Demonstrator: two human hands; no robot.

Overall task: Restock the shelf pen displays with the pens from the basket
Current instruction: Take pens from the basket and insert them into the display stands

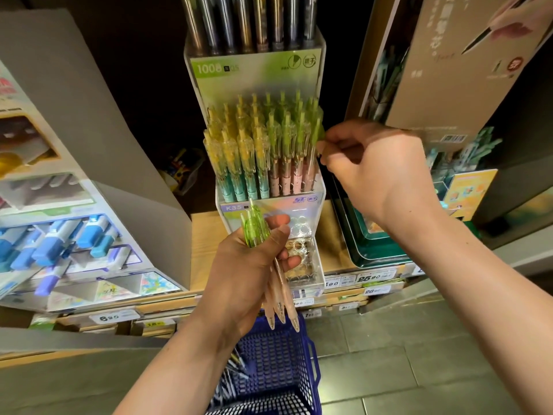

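while the left grip (248, 265) curls round a bundle (256, 230) of pens at the centre of the frame, the right grip (377, 172) is up at the centre right and pinches the top of a pen (314, 128) at the right end of the display (269, 202). the bundle has green tops and pale pink barrels. its tips point down toward the lower centre, just above the basket (278, 354). at least three tips show; the full number is unclear. the pinched pen is green-topped and stands in the last slot of the middle tier. it is blurred, with thumb and forefinger closed on it and the other fingers curled.

in that tier the yellow pens (230, 151) with teal barrels fill the left half and the green pens (284, 136) with pink barrels fill the right half. above them, at the top centre, dark pens (248, 22) stand in the upper tier. below, the front tier shows clear rings (299, 244) just behind the left grip's fingers.

the display stands on a wooden shelf (206, 235) with price tags (109, 317) along its edge. the basket is blue, at the bottom centre, with grey floor (419, 354) beside it and more pens (232, 371) lying inside. at the left of the frame sits a stand of blue pens (59, 241). at the upper right stands a tan box (449, 70).
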